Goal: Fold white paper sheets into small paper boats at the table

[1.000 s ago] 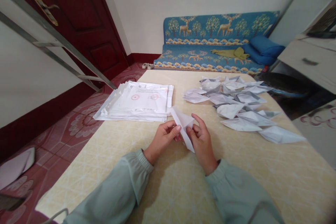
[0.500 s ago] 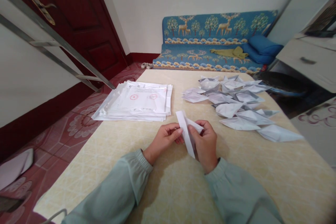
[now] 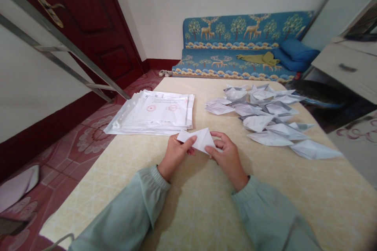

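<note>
The left hand and right hand, both nearly closed, pinch opposite ends of a folded white paper sheet over the patterned tablecloth, near the stacked printed documents and folded paper boats.

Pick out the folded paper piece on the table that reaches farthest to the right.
It's the folded paper piece at the group's near right corner: its pointed tip juts past all the others, and it sits lowest in the picture.
</note>
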A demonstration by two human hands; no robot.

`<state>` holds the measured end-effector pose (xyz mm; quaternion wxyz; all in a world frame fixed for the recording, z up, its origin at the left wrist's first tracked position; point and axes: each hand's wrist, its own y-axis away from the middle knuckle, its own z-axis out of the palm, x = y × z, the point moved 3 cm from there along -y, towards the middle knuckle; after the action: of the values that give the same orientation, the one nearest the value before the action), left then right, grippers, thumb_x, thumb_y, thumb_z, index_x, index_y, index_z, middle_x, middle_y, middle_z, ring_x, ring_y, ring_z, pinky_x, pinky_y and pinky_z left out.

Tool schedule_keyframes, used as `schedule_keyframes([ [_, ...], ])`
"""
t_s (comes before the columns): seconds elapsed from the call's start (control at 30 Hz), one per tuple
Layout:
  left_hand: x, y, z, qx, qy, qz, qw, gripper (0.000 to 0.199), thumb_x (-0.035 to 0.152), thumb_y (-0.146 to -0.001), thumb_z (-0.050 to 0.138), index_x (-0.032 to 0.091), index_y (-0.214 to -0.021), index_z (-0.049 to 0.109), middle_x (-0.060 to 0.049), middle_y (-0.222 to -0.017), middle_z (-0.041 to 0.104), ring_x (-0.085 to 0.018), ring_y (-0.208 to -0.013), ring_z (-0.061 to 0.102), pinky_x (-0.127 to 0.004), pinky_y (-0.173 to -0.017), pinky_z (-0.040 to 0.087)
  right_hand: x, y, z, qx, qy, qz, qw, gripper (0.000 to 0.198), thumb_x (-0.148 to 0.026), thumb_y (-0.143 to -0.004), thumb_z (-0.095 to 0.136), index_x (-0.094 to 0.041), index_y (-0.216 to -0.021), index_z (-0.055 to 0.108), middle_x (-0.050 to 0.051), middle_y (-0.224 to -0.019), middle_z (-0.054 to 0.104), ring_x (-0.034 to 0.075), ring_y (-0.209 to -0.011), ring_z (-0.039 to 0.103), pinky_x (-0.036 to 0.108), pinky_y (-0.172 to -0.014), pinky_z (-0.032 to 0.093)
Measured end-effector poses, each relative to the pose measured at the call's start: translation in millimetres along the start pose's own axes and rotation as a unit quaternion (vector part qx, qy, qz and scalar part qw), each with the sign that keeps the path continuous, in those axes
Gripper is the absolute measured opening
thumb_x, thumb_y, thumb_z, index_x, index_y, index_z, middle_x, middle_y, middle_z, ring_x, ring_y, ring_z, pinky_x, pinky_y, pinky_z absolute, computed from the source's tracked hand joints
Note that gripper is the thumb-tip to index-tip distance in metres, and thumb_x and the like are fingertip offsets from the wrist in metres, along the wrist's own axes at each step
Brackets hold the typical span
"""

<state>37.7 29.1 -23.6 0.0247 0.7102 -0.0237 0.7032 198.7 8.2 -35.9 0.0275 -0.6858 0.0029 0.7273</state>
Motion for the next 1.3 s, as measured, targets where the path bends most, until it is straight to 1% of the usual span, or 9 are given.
schedule_keyframes([
  [0.23, -3.1, 1.0, -0.1, 0.015, 0.029, -0.013, 0.999, 0.042, 0.046, -0.080, 0.059, 0.012, -0.055, 0.056, -0.002, -0.044, 0.058, -0.009, -0.037, 0.050, -0.020, -0.040, 0.039, 4.4, -6.7, -26.0, 0.134, 0.019, -0.014, 0.991, 0.034, -0.039, -0.072, 0.067, -0.015, -0.096, 0.060, -0.004, -0.055, 0.057, 0.011, -0.045, 0.050, 0.022, -0.044, 0.043],
  [0.4, -0.5, 1.1, -4.9, 0.064, -0.001, 0.003, 0.998, 0.043, 0.047, -0.080, 0.057, 0.013, -0.054, 0.055, -0.001, -0.043, 0.057, -0.009, -0.037, 0.049, -0.020, -0.040, 0.038, -6.9, 0.7, -31.1, 0.225, 0.170, -0.145, 0.949, 0.021, -0.036, -0.084, 0.055, -0.017, -0.079, 0.063, 0.002, -0.071, 0.062, 0.016, -0.067, 0.057, 0.030, -0.064, 0.048],
  [0.47, -0.2, 0.7, -6.3, 0.065, -0.025, 0.011, 0.998, 0.045, 0.047, -0.081, 0.056, 0.014, -0.051, 0.055, -0.001, -0.041, 0.055, -0.009, -0.036, 0.048, -0.020, -0.040, 0.037, -16.5, 4.9, -24.3, 0.196, 0.233, -0.226, 0.925, 0.015, -0.031, -0.084, 0.056, -0.019, -0.086, 0.065, 0.005, -0.083, 0.064, 0.019, -0.082, 0.058, 0.035, -0.077, 0.048],
  [0.53, -1.3, 0.6, -5.3, 0.047, -0.038, 0.008, 0.998, 0.047, 0.047, -0.082, 0.055, 0.014, -0.050, 0.056, -0.001, -0.041, 0.055, -0.009, -0.037, 0.048, -0.020, -0.041, 0.037, -22.6, 8.2, -11.7, 0.109, 0.290, -0.295, 0.904, 0.016, -0.027, -0.081, 0.062, -0.022, -0.095, 0.067, 0.006, -0.098, 0.065, 0.023, -0.096, 0.057, 0.039, -0.087, 0.045],
  [0.67, -1.2, 2.0, -2.1, 0.028, -0.048, 0.022, 0.998, 0.046, 0.049, -0.085, 0.051, 0.013, -0.056, 0.059, -0.001, -0.048, 0.057, -0.011, -0.046, 0.052, -0.021, -0.047, 0.041, -19.6, 11.5, 7.4, -0.018, 0.329, -0.325, 0.887, 0.021, -0.024, -0.082, 0.062, -0.026, -0.103, 0.067, 0.006, -0.104, 0.066, 0.022, -0.099, 0.058, 0.040, -0.088, 0.046],
  [0.77, 2.6, 4.6, 0.4, 0.006, -0.019, 0.039, 0.999, 0.043, 0.049, -0.086, 0.049, 0.013, -0.068, 0.062, -0.002, -0.062, 0.061, -0.014, -0.060, 0.056, -0.023, -0.054, 0.046, -15.5, 12.1, 9.4, -0.015, 0.297, -0.315, 0.901, 0.022, -0.022, -0.085, 0.057, -0.025, -0.104, 0.067, 0.007, -0.103, 0.066, 0.020, -0.097, 0.060, 0.037, -0.086, 0.049],
  [0.97, 13.3, 10.9, 9.6, -0.109, -0.013, 0.076, 0.991, 0.041, 0.047, -0.087, 0.047, 0.012, -0.081, 0.066, -0.009, -0.084, 0.063, -0.019, -0.080, 0.059, -0.026, -0.065, 0.051, -16.0, 14.1, 6.7, 0.010, 0.247, -0.296, 0.923, 0.022, -0.021, -0.088, 0.050, -0.024, -0.101, 0.068, 0.007, -0.096, 0.068, 0.019, -0.092, 0.063, 0.035, -0.082, 0.052],
  [1.1, 16.0, 10.2, 11.1, -0.100, -0.085, 0.129, 0.983, 0.025, 0.038, -0.080, 0.062, 0.013, -0.079, 0.066, -0.006, -0.078, 0.061, -0.015, -0.074, 0.057, -0.024, -0.068, 0.047, -17.4, 15.1, 6.7, 0.011, 0.227, -0.292, 0.929, 0.023, -0.020, -0.089, 0.049, -0.025, -0.101, 0.069, 0.006, -0.096, 0.069, 0.019, -0.091, 0.064, 0.034, -0.081, 0.053],
  [1.3, 11.8, 8.9, 10.9, -0.096, -0.069, 0.132, 0.984, 0.018, 0.032, -0.079, 0.064, 0.014, -0.080, 0.062, -0.004, -0.077, 0.059, -0.013, -0.071, 0.055, -0.022, -0.066, 0.046, -18.5, 15.2, 8.0, -0.003, 0.205, -0.294, 0.933, 0.025, -0.018, -0.088, 0.049, -0.025, -0.103, 0.069, 0.005, -0.100, 0.069, 0.019, -0.093, 0.064, 0.033, -0.085, 0.051],
])
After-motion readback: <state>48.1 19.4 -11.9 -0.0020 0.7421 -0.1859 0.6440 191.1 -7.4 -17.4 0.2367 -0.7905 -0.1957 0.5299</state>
